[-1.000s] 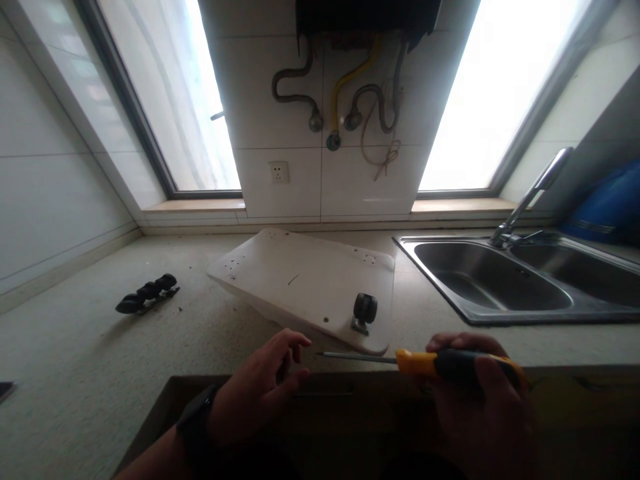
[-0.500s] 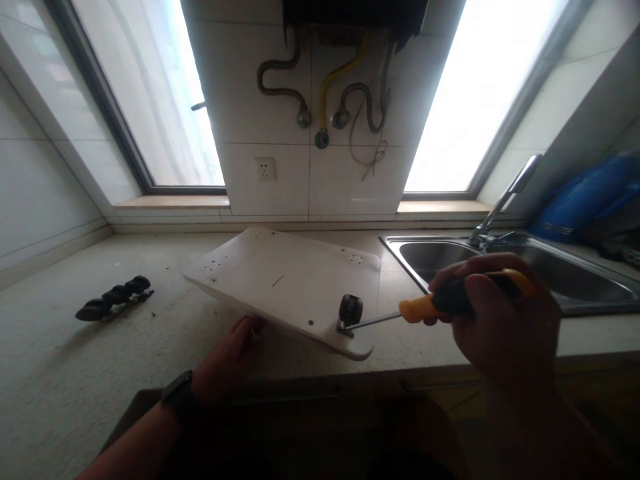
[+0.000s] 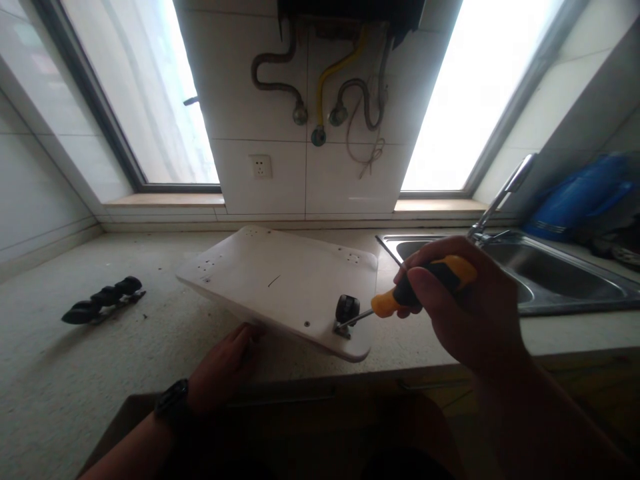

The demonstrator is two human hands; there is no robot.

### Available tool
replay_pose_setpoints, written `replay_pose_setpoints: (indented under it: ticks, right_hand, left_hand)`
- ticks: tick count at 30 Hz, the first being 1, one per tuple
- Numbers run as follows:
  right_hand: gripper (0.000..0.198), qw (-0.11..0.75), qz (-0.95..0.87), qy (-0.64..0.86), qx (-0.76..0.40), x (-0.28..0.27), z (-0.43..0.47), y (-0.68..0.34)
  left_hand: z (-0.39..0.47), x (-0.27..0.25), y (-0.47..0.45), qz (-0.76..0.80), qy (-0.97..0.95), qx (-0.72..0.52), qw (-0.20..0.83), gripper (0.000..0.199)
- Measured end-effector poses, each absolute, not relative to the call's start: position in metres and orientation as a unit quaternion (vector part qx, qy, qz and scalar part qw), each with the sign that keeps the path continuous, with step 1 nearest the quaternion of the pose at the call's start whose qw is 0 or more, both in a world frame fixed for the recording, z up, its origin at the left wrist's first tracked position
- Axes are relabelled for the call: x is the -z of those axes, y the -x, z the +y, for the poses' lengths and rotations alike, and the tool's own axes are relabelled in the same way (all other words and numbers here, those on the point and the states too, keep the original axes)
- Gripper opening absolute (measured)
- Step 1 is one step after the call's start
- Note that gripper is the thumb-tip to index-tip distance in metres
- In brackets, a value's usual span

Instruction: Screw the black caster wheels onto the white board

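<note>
My right hand [image 3: 470, 307] is wrapped around the yellow-and-black handle of a screwdriver [image 3: 385, 303]. Its metal shaft slopes down left to the metal base of a black caster wheel [image 3: 347, 309], where the tip meets the bracket. The caster stands at the near right corner of a white board [image 3: 285, 273] with rounded corners and groups of small holes at its other corners. At the board's near edge, my left hand [image 3: 225, 363] is closed against it, a dark watch on the wrist; its fingertips are partly hidden in shadow beneath.
Several more black casters [image 3: 103, 300] lie in a row on the speckled countertop [image 3: 165, 347] at left. To the right is a steel double sink [image 3: 575, 273] with a faucet [image 3: 505, 193]. A blue jug-like object [image 3: 580, 197] stands beyond. Pipes [image 3: 275, 87] hang on the tiled wall.
My right hand has shifted left and tilted the screwdriver handle up more steeply, its tip still at the caster's base. The left hand stays by the board's edge. The view has moved slightly.
</note>
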State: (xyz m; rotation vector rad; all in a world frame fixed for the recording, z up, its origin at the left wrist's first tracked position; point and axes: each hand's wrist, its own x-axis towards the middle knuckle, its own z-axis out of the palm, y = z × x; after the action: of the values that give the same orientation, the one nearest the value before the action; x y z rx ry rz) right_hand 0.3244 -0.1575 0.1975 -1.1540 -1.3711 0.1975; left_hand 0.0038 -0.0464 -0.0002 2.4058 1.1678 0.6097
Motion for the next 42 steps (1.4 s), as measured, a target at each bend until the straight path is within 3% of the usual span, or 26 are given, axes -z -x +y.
replay_pose_setpoints:
  ticks: [12,18,22,24,30,34,39,42]
  right_hand:
    - [0.03,0.547,-0.68,0.472,-0.124,-0.206,-0.137,-0.323]
    - [0.026,0.439,-0.765,0.445,-0.156,-0.225,-0.118,-0.32]
    - [0.049,0.358,-0.821,0.426,-0.126,-0.245,-0.116,-0.326]
    - [0.05,0.344,-0.834,0.414,-0.12,-0.252,-0.115,-0.328]
    - [0.035,0.362,-0.82,0.442,-0.04,-0.252,-0.105,-0.328]
    - [0.031,0.358,-0.81,0.464,0.008,-0.249,-0.102,-0.325]
    - [0.046,0.343,-0.826,0.443,-0.063,-0.253,-0.106,-0.329]
    - [0.04,0.351,-0.828,0.428,-0.086,-0.256,-0.106,-0.33]
  left_hand:
    - [-0.048,-0.001,-0.007,0.42,-0.863,-0.215,0.181,0.025]
    - [-0.054,-0.002,-0.011,0.4,-0.875,-0.23,0.147,0.022]
    - [-0.072,-0.022,-0.025,0.33,-0.9,-0.262,0.11,0.019]
    - [-0.082,-0.042,-0.035,0.285,-0.909,-0.282,0.113,0.023]
    - [-0.091,-0.104,-0.078,0.329,-0.832,-0.396,0.205,0.015]
    - [-0.081,-0.125,-0.115,0.34,-0.789,-0.405,0.313,0.027]
    - [-0.07,-0.13,-0.144,0.329,-0.756,-0.405,0.397,0.033]
    - [-0.067,-0.13,-0.148,0.321,-0.756,-0.405,0.402,0.03]
